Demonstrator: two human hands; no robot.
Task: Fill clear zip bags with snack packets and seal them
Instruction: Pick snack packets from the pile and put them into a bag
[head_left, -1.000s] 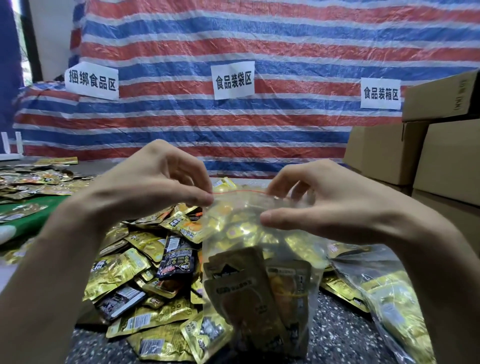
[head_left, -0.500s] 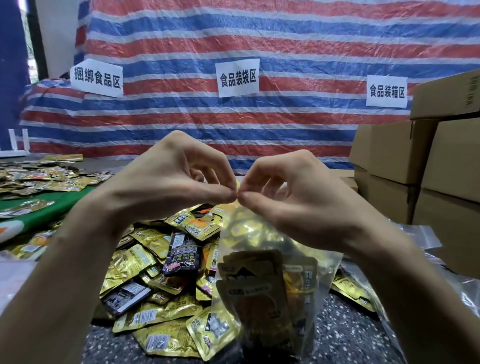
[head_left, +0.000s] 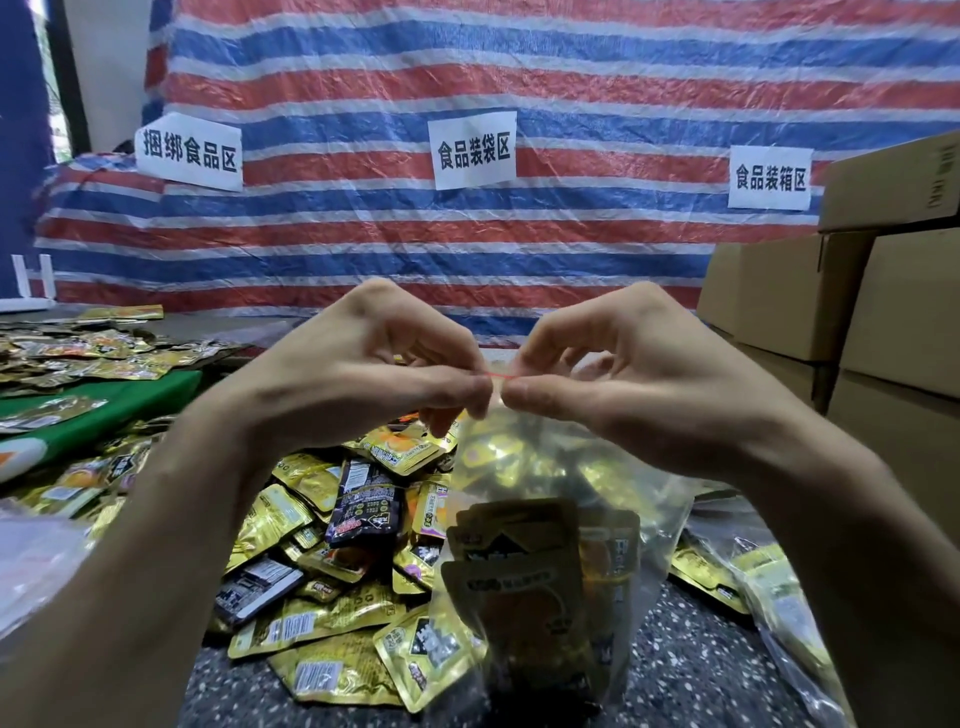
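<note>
A clear zip bag (head_left: 550, 525) full of gold snack packets hangs upright in front of me. Its red zip strip (head_left: 497, 375) runs along the top edge. My left hand (head_left: 363, 374) pinches that strip between thumb and fingers. My right hand (head_left: 623, 384) pinches the same strip just to the right, thumb tips nearly touching. A heap of loose gold and black snack packets (head_left: 332, 561) lies on the speckled table (head_left: 691, 670) under and left of the bag.
Stacked cardboard boxes (head_left: 857, 322) stand at the right. Another filled clear bag (head_left: 779, 613) lies at the lower right. More packets cover a green mat (head_left: 104, 410) at the left. A striped tarp with paper signs (head_left: 474, 149) hangs behind.
My hands came together from the bag's two top corners to the middle of the zip strip, then stayed pinched there, lifted slightly. The bag mouth went from spread wide to gathered closed.
</note>
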